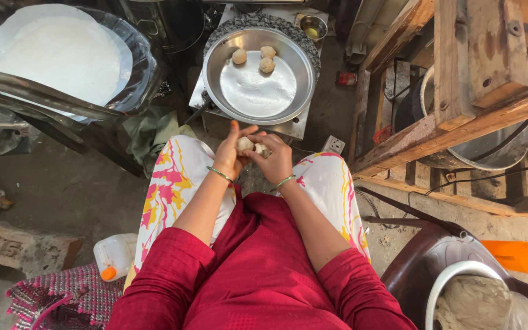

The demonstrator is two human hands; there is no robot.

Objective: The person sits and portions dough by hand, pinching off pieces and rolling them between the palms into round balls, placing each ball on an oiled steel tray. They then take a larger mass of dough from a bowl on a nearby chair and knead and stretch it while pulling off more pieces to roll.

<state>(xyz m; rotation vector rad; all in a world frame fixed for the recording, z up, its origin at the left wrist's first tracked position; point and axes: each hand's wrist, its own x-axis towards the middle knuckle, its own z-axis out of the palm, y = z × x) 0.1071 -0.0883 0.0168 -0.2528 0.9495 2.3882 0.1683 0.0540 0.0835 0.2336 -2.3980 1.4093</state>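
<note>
Hands: one small pale dough ball is pinched between the curled left hand and right hand, both closed round it.
Count: three round dough balls are seen beyond the hands.
Holder: wide round steel pan, floured middle bare.
Edges: wooden frame stands close right of the right hand.

Fingers half hide the dough piece; bottom edge crops the dough bowl.

The metal pan looks shiny and smooth; the wooden frame rough, matt; the dough ball soft, floury.
</note>
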